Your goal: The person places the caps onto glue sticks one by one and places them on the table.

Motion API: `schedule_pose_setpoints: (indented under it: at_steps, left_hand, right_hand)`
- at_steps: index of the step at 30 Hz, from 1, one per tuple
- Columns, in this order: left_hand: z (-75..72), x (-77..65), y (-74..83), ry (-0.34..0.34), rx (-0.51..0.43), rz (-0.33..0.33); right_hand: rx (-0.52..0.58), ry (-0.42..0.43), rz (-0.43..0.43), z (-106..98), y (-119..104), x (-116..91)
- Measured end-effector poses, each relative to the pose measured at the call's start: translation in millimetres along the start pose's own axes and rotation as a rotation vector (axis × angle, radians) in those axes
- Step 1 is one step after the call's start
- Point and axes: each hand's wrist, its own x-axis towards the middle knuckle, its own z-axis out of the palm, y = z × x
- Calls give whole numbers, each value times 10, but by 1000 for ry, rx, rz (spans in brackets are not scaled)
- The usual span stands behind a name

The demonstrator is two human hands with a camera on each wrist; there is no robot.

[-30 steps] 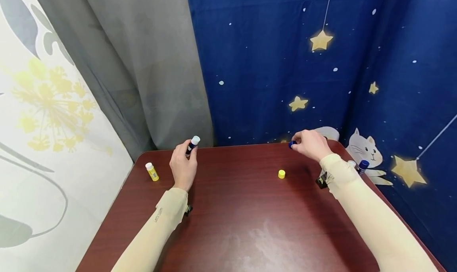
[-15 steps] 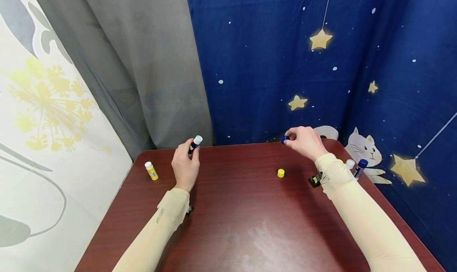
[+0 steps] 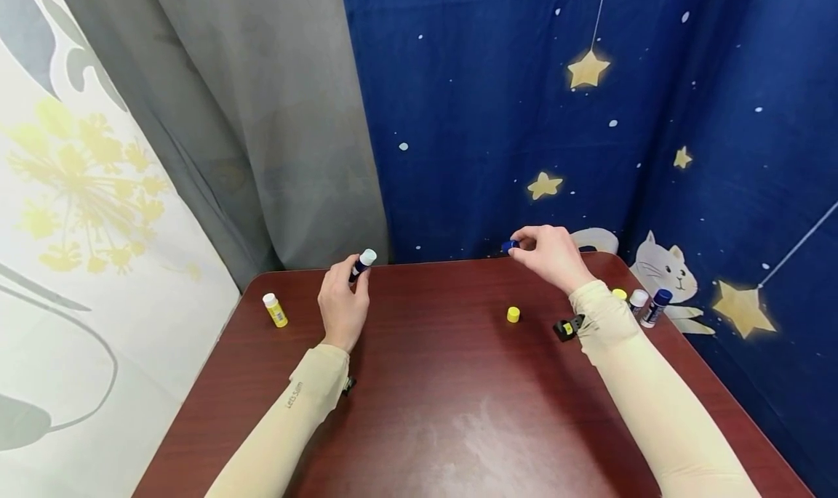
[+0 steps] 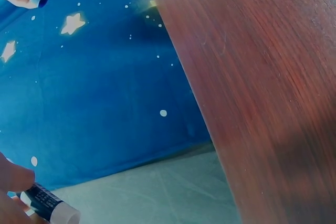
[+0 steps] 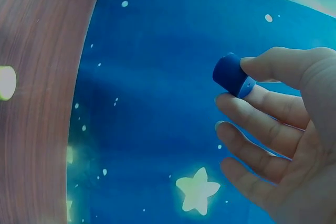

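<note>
My left hand (image 3: 343,305) holds a dark blue glue stick (image 4: 43,201) above the far left part of the table. Its white end (image 3: 368,256) points up and to the right, with no cap on it. Held up near the back edge, my right hand (image 3: 551,256) pinches a small blue cap (image 5: 229,74) between thumb and forefinger, the other fingers spread loosely. A wide gap separates cap and glue stick. To the left of my left hand stands a yellow glue stick (image 3: 276,311) with a bare white end. A yellow cap (image 3: 513,315) sits on the table below my right hand.
By the right edge, partly behind my right sleeve, are a blue-capped glue stick (image 3: 657,307), a white-topped stick (image 3: 638,301) and a yellow top (image 3: 618,294). The brown table (image 3: 425,382) ends against a grey curtain (image 3: 308,156) and a blue curtain (image 3: 471,120).
My right hand has moved left and slightly up with the blue cap, uncovering more of the sticks at the right edge. My left hand has shifted slightly right with the glue stick.
</note>
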Motion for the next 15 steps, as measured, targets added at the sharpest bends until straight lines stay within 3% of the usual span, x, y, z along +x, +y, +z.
schedule_pose_setpoints:
  at_steps: [15]
  left_hand:
    - [51,-68,46,-30,1,44]
  right_hand:
    - [73,21,-8,79,-211,-23]
